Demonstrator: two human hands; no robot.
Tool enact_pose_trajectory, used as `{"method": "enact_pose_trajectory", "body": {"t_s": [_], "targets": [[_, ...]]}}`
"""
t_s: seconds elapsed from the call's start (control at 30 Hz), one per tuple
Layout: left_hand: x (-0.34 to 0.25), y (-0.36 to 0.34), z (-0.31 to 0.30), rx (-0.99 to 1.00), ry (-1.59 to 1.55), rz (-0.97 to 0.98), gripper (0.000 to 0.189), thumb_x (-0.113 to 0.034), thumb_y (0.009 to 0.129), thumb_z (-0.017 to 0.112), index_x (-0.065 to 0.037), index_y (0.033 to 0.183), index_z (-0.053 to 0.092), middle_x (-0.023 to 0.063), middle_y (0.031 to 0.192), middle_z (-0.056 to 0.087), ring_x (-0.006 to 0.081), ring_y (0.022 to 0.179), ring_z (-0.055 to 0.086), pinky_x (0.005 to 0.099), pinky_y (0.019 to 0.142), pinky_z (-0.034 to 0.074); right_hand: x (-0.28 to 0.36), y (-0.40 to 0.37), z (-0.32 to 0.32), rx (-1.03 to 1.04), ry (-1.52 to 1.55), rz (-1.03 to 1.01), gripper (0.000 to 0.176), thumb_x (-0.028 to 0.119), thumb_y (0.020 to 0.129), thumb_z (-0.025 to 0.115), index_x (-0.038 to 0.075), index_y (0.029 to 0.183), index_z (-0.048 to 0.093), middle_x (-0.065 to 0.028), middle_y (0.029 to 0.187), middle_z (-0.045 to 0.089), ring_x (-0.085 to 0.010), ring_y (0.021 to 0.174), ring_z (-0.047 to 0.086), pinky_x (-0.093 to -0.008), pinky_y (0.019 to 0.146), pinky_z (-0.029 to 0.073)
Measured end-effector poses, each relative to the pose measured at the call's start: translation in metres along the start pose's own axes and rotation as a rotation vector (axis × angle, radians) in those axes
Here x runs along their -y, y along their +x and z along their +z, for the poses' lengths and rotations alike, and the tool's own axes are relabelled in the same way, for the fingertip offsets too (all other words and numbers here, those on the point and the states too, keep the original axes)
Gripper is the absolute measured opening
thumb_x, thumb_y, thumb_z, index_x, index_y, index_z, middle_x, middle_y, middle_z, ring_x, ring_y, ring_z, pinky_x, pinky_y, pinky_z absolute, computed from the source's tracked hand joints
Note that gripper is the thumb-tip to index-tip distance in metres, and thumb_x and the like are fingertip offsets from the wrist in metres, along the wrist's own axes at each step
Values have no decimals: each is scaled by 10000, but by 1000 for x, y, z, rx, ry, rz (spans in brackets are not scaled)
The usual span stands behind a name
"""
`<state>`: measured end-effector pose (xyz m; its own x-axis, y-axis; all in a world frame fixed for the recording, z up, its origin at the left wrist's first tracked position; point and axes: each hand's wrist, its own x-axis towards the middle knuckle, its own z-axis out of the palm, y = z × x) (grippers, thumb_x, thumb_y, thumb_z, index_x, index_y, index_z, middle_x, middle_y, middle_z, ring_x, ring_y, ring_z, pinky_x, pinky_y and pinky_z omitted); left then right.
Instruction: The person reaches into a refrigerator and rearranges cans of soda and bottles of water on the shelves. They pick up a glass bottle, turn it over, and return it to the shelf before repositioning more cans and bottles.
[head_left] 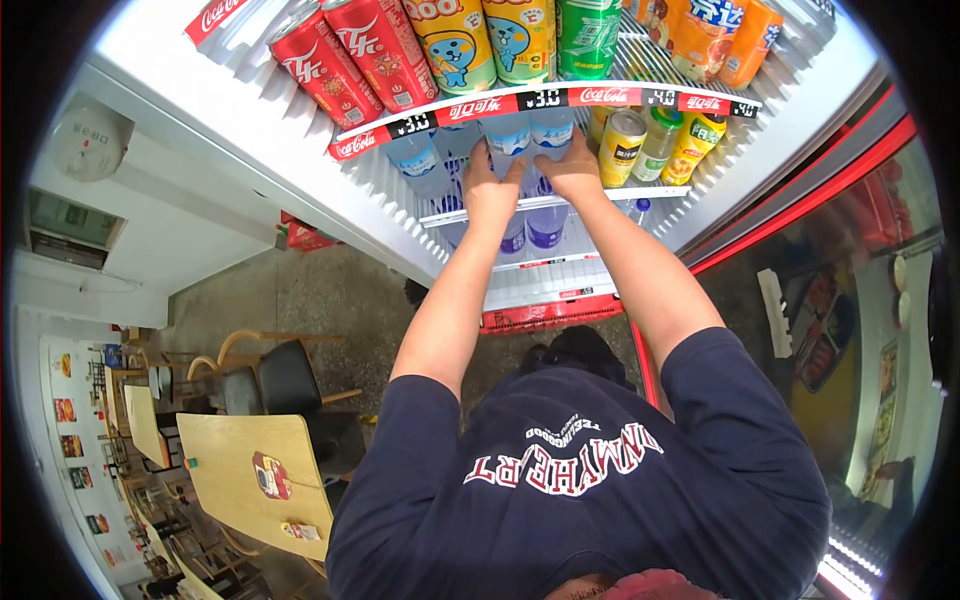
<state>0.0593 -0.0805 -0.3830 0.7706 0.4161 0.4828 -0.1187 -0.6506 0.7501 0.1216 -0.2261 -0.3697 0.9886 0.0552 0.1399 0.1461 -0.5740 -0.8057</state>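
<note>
Water bottles (508, 138) stand upright on the middle fridge shelf (640, 192). Left hand (490, 190) and right hand (575, 168) each wrap one; I'd keep grips firm, bottles upright, clear of the yellow cans (622, 148).

One head-worn fisheye camera looks steeply down over the wearer's chest, facing the open drinks fridge (250, 130) close ahead.

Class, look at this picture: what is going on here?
A person in a navy T-shirt reaches into an open drinks fridge. The left hand and right hand each grip clear plastic water bottles with blue labels on a white wire shelf. Red cans stand on the shelf above.
</note>
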Motion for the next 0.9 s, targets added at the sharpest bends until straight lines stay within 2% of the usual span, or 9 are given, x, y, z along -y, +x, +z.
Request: {"method": "enact_pose_trajectory", "body": {"t_s": [0.13, 0.23, 0.33, 0.43, 0.53, 0.63, 0.73, 0.83, 0.9], "targets": [[1, -2, 2, -21, 26, 13, 683, -245, 826, 804, 51, 1370, 517, 250, 1174, 683, 361, 1039, 679, 421, 910, 534, 0, -1, -3, 28, -9, -18, 951, 390, 728, 789, -19, 1474, 363, -270, 1333, 612, -401, 1245, 601, -418, 1054, 479], [-2, -6, -2, -37, 3, 22, 740, -226, 812, 809, 63, 1405, 473, 286, 1294, 596, 399, 1180, 600, 455, 1010, 479, 6, -5, -4, 28, -34, -5, 956, 403, 724, 798, -13, 1471, 371, -269, 1328, 616, -402, 1241, 604, -419, 1052, 479], [-9, -24, -23, -292, 107, 242, 842, -196, 803, 806, 71, 1471, 368, 325, 1415, 452, 458, 1331, 447, 509, 1119, 368, 8, -5, -4, 28, -46, 12, 960, 408, 719, 806, -4, 1472, 375, -262, 1331, 617, -399, 1243, 602, -420, 1053, 478], [-17, -28, -48, -462, 107, 232, 917, -173, 798, 790, 71, 1513, 271, 347, 1503, 320, 506, 1408, 322, 524, 1170, 296, 7, -5, -5, 27, -53, -1, 948, 410, 723, 805, 5, 1469, 383, -254, 1332, 619, -396, 1239, 605, -421, 1053, 478], [-15, -11, -60, -470, 126, 99, 975, -153, 783, 800, 77, 1529, 217, 368, 1487, 324, 521, 1406, 315, 530, 1172, 289, 11, -7, -7, 34, -47, 12, 931, 414, 734, 797, 4, 1464, 390, -251, 1331, 621, -395, 1238, 606, -423, 1052, 479], [-7, -3, -53, -465, 133, 11, 996, -156, 763, 819, 74, 1531, 226, 361, 1459, 351, 516, 1377, 341, 535, 1148, 307, 4, -4, -3, 16, -32, -17, 908, 416, 745, 789, 12, 1457, 399, -251, 1327, 622, -395, 1234, 607, -426, 1050, 481], [-13, 1, -55, -464, 125, -137, 933, -182, 759, 830, 80, 1488, 311, 351, 1391, 416, 512, 1318, 387, 542, 1115, 331, 5, -6, -4, 2, -45, -30, 905, 418, 748, 787, 15, 1459, 398, -252, 1327, 622, -396, 1235, 605, -427, 1048, 482], [-12, 1, -53, -364, 200, -170, 858, -217, 745, 846, 83, 1418, 404, 334, 1315, 476, 505, 1246, 443, 526, 1075, 376, 7, -6, -3, 14, -54, -9, 902, 416, 746, 787, 12, 1454, 400, -253, 1321, 624, -400, 1224, 611, -430, 1043, 484], [7, 1, -46, -348, 130, -158, 844, -247, 732, 859, 78, 1386, 436, 328, 1305, 500, 496, 1238, 470, 510, 1063, 401, 8, -6, -4, 8, -43, -30, 900, 415, 744, 787, 7, 1449, 404, -255, 1316, 626, -403, 1217, 614, -431, 1040, 485]]}}
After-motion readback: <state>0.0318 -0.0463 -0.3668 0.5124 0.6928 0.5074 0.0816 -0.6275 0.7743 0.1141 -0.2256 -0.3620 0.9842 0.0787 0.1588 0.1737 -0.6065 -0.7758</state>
